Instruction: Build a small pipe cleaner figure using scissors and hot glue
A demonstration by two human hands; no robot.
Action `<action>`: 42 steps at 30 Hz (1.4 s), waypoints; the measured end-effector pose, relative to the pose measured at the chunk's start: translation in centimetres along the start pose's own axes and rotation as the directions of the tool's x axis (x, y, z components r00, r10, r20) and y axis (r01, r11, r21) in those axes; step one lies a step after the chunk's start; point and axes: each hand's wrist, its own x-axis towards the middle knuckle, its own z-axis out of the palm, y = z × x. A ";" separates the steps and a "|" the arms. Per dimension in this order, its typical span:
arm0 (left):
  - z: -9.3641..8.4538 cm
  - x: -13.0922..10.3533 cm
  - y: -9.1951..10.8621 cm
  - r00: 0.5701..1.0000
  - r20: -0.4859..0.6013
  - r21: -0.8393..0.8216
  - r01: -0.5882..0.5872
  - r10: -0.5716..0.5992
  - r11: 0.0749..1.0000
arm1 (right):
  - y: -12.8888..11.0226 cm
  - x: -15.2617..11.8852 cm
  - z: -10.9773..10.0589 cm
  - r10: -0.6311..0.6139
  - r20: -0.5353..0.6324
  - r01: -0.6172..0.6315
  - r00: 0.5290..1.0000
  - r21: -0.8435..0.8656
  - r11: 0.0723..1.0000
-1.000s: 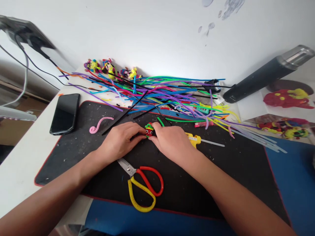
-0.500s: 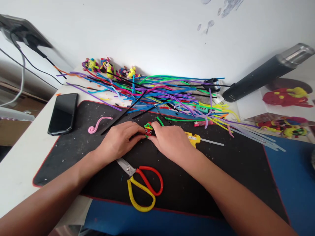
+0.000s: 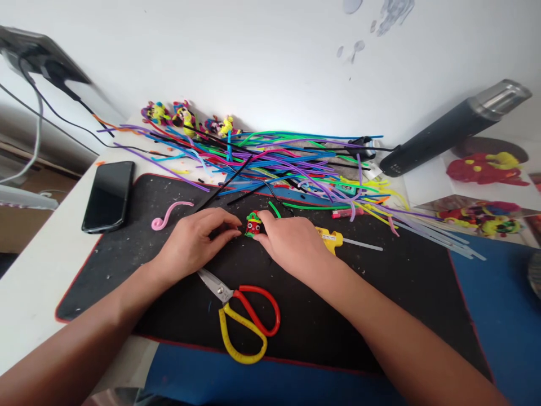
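Holding the small red figure (image 3: 253,226) above the middle of the black mat (image 3: 304,338), pinched between thumb and forefinger of the right hand (image 3: 296,242). Gripped from its right side, so touching the right hand and only just apart from the left hand (image 3: 192,242). Set directly to the right of the left fingertips, across a narrow dark gap. Longer, apparently, from far to near (hard to be sure with so small a thing), with green trim at both ends and round eyes between.

Curved inward on the left side, thumb and forefinger tips close together; impossible to tell whether fully closed, or on something tiny. Turned back-uppermost on the right, with the right forearm (image 3: 380,332) slanted from the near right; mirrored by the left forearm (image 3: 127,301) from the near left.

Lying nearer, with blades partly under the left hand: scissors (image 3: 224,292). Partly covered at the right: yellow glue gun (image 3: 332,241). Curled at the far left: pink stem (image 3: 158,223).
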 end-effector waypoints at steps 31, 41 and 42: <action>0.4 -1.9 -1.2 0.997 -0.075 -0.036 0.004 -0.007 0.999 | -0.2 -0.5 0.0 0.047 -0.006 -0.047 0.999 -0.023 0.999; 0.5 -1.9 -1.2 0.996 -0.085 -0.048 0.006 -0.010 0.999 | -0.3 -0.6 0.3 0.048 -0.013 -0.048 0.999 -0.023 0.999; 0.5 -1.9 -1.2 0.996 -0.087 -0.050 0.007 -0.012 0.999 | -0.3 -0.6 0.3 0.049 -0.012 -0.049 0.999 -0.027 0.998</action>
